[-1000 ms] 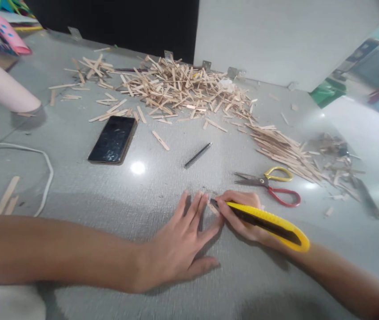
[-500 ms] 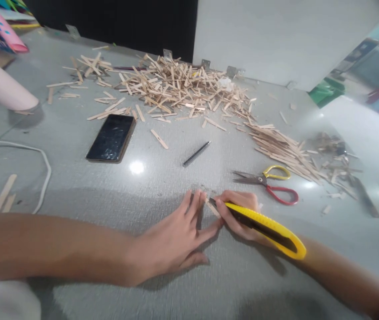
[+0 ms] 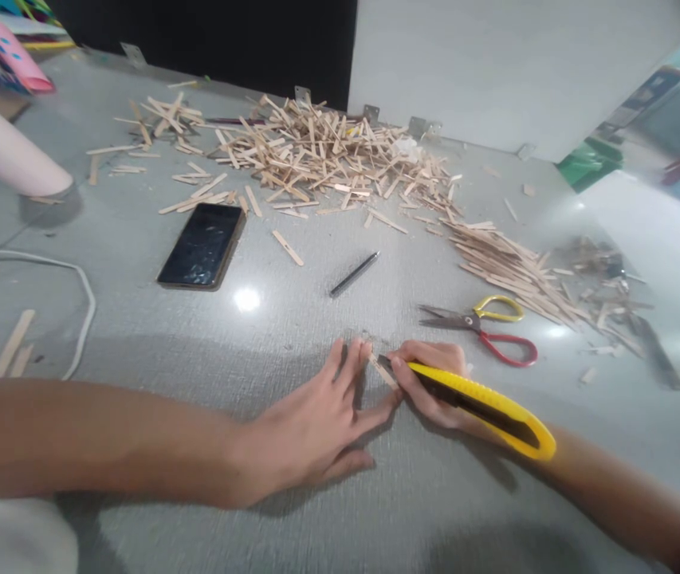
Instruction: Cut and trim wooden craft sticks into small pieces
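My right hand (image 3: pixel 432 383) is closed round a yellow box cutter (image 3: pixel 483 402), its blade pointing left. The blade tip is at a short wooden stick (image 3: pixel 383 371) lying flat on the grey table (image 3: pixel 292 534); I cannot tell whether it touches the wood. My left hand (image 3: pixel 321 422) rests on the table with fingers spread. Its fingertips touch the stick's two ends and steady it against the table. Scissors (image 3: pixel 469 320) with one yellow and one red handle lie beyond my right hand. A dark pen (image 3: pixel 355 274) lies ahead of both hands.
A heap of wooden sticks (image 3: pixel 321 155) spreads along the back, with a neater bundle (image 3: pixel 512 267) to the right. A phone (image 3: pixel 203 247) and a white cable (image 3: pixel 85 307) lie on the left, near a pale pink tube (image 3: pixel 10 151). Scraps (image 3: pixel 603 279) lie far right.
The box cutter's handle end has shifted slightly to the right and up, with its blade still by the stick. My left hand has hardly moved. The whole view has shifted slightly.
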Tool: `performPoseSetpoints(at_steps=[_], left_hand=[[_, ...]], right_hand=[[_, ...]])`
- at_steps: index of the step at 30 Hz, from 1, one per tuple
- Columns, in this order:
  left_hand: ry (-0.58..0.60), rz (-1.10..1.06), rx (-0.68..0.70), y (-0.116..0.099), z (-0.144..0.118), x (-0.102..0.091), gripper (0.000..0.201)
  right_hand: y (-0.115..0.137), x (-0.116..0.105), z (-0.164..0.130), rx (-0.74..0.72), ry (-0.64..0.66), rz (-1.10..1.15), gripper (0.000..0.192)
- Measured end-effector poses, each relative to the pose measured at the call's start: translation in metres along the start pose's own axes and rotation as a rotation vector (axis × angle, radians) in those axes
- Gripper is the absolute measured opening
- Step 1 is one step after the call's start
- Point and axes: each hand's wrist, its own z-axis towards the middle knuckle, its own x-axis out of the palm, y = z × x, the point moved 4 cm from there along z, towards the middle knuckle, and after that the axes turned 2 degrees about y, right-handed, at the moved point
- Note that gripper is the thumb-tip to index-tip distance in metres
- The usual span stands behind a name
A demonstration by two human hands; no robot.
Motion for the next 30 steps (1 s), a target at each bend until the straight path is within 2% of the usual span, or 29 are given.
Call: performPoseSetpoints(at_steps=[24, 30], left_hand=[[-0.014, -0.049, -0.005, 0.002, 0.0012, -0.004, 0.076], [-0.021, -0.074, -0.003, 0.0003, 0.0001, 0.0013, 0.083]], right_hand=[[-0.0034, -0.0021, -0.0022, 0.006, 0.011, -0.01, 0.029], [-0.0026, -0.0013, -0.0028, -0.001, 0.0, 0.004, 0.026]])
